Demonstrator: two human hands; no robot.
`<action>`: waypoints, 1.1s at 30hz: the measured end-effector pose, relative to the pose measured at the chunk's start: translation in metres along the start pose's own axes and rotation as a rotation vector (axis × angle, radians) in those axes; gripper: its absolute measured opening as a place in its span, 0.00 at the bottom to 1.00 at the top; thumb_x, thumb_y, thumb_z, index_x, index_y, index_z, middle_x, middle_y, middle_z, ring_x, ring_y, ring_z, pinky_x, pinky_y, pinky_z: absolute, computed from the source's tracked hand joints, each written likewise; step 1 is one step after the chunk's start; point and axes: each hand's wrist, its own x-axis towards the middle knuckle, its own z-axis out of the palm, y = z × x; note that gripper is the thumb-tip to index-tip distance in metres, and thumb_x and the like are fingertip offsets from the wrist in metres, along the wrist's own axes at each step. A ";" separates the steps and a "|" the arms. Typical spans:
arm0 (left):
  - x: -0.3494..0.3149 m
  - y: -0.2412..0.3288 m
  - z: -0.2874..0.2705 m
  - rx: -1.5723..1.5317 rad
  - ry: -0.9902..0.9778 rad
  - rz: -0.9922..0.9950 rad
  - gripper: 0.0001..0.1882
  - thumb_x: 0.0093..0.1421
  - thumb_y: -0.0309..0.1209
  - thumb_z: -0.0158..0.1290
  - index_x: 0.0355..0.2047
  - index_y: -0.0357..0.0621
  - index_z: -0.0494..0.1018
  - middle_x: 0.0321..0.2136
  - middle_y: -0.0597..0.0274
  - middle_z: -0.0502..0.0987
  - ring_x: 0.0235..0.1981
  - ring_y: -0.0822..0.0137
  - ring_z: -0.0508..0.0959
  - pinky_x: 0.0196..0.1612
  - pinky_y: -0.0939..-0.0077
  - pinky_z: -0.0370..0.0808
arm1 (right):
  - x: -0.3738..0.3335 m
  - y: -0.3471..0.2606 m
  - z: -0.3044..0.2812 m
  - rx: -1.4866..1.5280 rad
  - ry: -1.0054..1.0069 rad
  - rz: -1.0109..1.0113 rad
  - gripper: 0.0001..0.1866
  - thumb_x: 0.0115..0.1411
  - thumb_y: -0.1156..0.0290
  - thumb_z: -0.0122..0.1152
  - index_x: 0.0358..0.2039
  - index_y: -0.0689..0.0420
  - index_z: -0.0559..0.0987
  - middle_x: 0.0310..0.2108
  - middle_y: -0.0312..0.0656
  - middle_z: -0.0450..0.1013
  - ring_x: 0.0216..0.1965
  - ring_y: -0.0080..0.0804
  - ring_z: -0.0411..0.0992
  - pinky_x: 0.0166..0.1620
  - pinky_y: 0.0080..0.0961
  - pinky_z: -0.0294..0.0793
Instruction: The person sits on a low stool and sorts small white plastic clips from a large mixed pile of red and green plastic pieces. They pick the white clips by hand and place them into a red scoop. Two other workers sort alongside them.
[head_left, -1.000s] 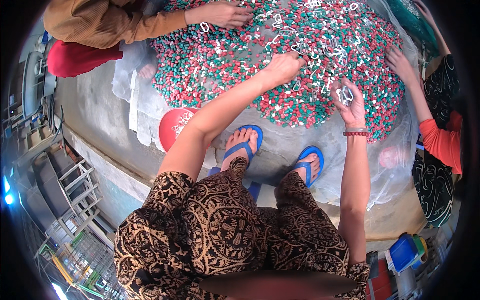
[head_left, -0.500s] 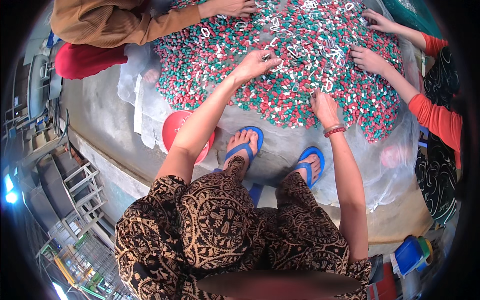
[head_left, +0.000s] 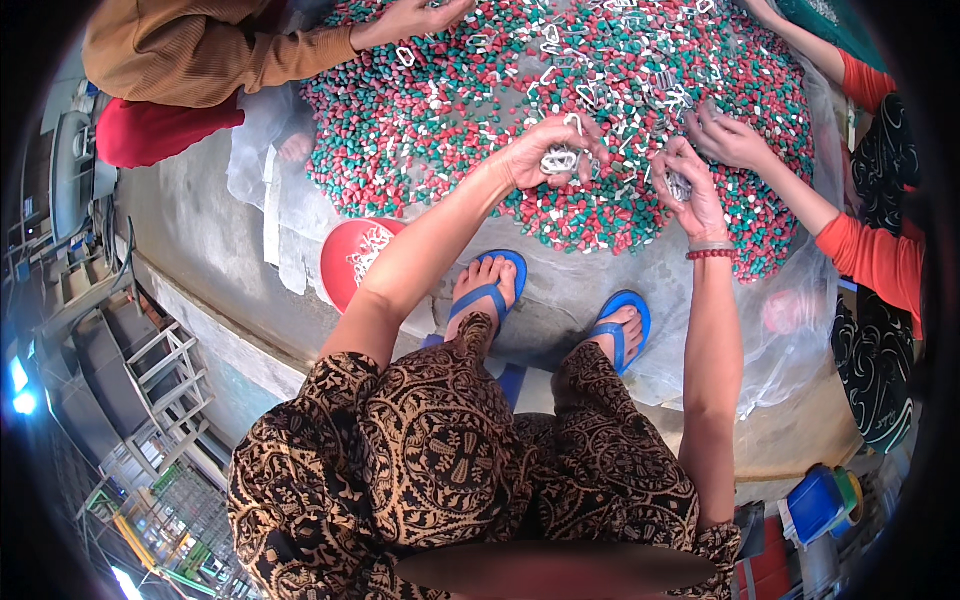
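A wide layer of small red, green and white pieces [head_left: 420, 150] covers a plastic sheet in front of me. My left hand [head_left: 530, 158] is closed over it, with white oblong links [head_left: 560, 160] showing between the fingers. To its right, my right hand [head_left: 703, 208] is palm up with curled fingers around several pale links [head_left: 678, 186]. More white links [head_left: 660, 82] are scattered over the coloured pieces. By my left forearm stands a red bowl [head_left: 338, 262] with white pieces inside, partly hidden by the arm.
At the far left is a person's brown sleeve [head_left: 200, 55]; at the right, another person's hand [head_left: 735, 142] is close to my right hand. The clear plastic sheet [head_left: 720, 330] spreads around the pile. Blue flip-flops [head_left: 626, 335] are on my feet. A blue bin [head_left: 815, 505] stands lower right.
Both my hands have lifted, and the left has moved right; links now show in both. The right-side person's near hand is raised, and the left-side person's arm has moved left.
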 end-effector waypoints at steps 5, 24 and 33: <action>0.022 -0.025 -0.004 1.377 0.252 -0.019 0.21 0.57 0.44 0.51 0.29 0.33 0.73 0.29 0.49 0.77 0.21 0.60 0.78 0.25 0.67 0.76 | 0.031 0.018 -0.006 -1.226 0.279 -0.071 0.11 0.58 0.69 0.53 0.41 0.54 0.75 0.20 0.38 0.72 0.22 0.32 0.72 0.20 0.27 0.68; 0.007 -0.042 -0.021 1.915 0.323 0.140 0.15 0.50 0.38 0.59 0.31 0.39 0.72 0.31 0.48 0.76 0.35 0.50 0.77 0.38 0.55 0.74 | 0.039 0.054 -0.019 -1.955 0.342 -0.137 0.12 0.54 0.67 0.57 0.40 0.53 0.78 0.32 0.53 0.75 0.34 0.50 0.74 0.37 0.42 0.72; -0.002 -0.015 -0.029 1.445 0.193 0.015 0.21 0.54 0.44 0.54 0.38 0.38 0.72 0.29 0.47 0.76 0.35 0.51 0.76 0.37 0.58 0.70 | 0.012 0.014 -0.006 -0.213 0.195 0.041 0.07 0.59 0.68 0.53 0.33 0.58 0.72 0.26 0.40 0.71 0.25 0.24 0.71 0.16 0.14 0.64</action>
